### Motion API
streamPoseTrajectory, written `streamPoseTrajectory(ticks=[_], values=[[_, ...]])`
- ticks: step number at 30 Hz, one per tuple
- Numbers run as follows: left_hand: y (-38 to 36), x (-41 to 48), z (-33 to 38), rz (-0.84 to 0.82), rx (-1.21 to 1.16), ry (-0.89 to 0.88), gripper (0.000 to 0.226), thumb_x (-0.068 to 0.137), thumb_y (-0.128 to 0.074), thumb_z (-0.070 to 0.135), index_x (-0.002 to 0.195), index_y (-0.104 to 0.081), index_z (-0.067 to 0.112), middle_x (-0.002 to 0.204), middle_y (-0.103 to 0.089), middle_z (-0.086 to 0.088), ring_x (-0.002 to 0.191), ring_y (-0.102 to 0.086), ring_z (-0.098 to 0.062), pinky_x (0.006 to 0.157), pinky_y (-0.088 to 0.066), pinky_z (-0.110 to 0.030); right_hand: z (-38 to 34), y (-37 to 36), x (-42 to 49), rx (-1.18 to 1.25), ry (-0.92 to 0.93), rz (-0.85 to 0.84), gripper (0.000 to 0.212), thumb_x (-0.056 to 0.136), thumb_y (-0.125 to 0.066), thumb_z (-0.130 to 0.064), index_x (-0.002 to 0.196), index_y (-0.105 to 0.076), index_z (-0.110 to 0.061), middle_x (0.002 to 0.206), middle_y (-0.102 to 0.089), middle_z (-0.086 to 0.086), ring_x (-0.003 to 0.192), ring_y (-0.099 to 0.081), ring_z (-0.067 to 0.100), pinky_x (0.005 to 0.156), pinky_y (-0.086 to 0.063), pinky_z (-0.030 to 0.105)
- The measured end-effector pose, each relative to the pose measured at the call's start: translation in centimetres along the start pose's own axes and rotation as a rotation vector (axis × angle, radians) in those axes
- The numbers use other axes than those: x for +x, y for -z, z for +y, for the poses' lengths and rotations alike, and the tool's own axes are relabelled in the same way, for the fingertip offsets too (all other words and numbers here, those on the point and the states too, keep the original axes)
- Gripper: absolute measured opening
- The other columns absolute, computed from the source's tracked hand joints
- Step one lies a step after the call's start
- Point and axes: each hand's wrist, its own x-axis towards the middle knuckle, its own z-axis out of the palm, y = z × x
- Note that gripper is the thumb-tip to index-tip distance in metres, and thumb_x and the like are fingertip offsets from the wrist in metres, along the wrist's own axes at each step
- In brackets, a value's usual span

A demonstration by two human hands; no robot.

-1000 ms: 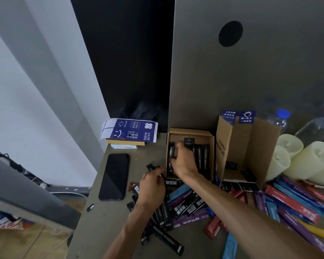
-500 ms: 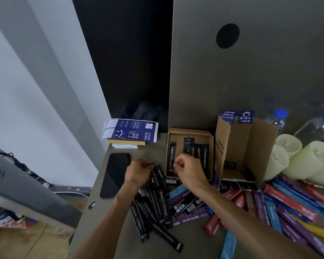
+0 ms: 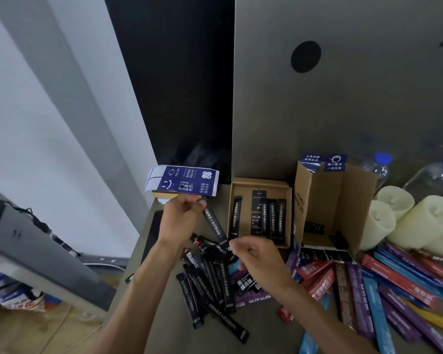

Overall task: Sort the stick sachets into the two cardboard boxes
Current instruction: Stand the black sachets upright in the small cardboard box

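My left hand pinches the top end of a black stick sachet, which slants down to the right above the table. My right hand has its fingers curled right at the sachet's lower end; whether it grips it is unclear. Behind the hands lies a low cardboard box with several black sachets upright in it. To its right a taller cardboard box stands open with dark packets at its bottom. A pile of black sachets lies below my hands. Red, purple and blue sachets spread to the right.
A black phone lies by the table's left edge, half hidden by my left wrist. A blue printed packet rests on a small stack at the back left. Pale candles and water bottles stand at the right. A large grey panel rises behind the boxes.
My left hand has risen up and back with one black sachet lifted out of the pile. My right hand has come back from the low box to the sachet's lower end.
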Motion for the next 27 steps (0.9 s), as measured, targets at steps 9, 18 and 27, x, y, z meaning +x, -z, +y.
streamPoseTrajectory(ticks=[9,18,27], values=[[-2.5,-1.6,-0.2,-0.053,0.021,0.016,0.002,0.091,-0.071,0.016,0.090,-0.070,0.016,0.085,-0.071,0.002,0.084,-0.065,-0.010,0.078,-0.048,-0.022,0.3,0.8,-0.1,-0.029,-0.026,0.047,0.010,0.095,-0.066,-0.020,0.089,-0.073,-0.017,0.062,-0.066,-0.010,0.053,-0.058,0.002,0.058,-0.051,0.020],[-4.9,0.2,-2.0,-0.106,0.199,-0.010,0.016,0.096,-0.063,0.018,0.111,-0.067,0.017,0.098,-0.068,0.012,0.094,-0.061,-0.002,0.090,-0.048,-0.024,2.0,2.0,3.1,-0.220,-0.059,0.246,0.014,0.096,-0.064,-0.015,0.085,-0.072,-0.015,0.077,-0.067,-0.004,0.064,-0.058,0.002,0.055,-0.046,0.011],[-7.6,2.0,-5.6,-0.173,0.517,0.051,0.020,0.094,-0.063,0.024,0.113,-0.066,0.018,0.100,-0.073,0.000,0.088,-0.067,-0.016,0.079,-0.055,-0.027,3.1,1.3,8.6,-0.531,-0.247,0.261,0.008,0.094,-0.065,-0.013,0.097,-0.069,-0.007,0.090,-0.065,0.003,0.075,-0.061,0.013,0.073,-0.058,0.027]])
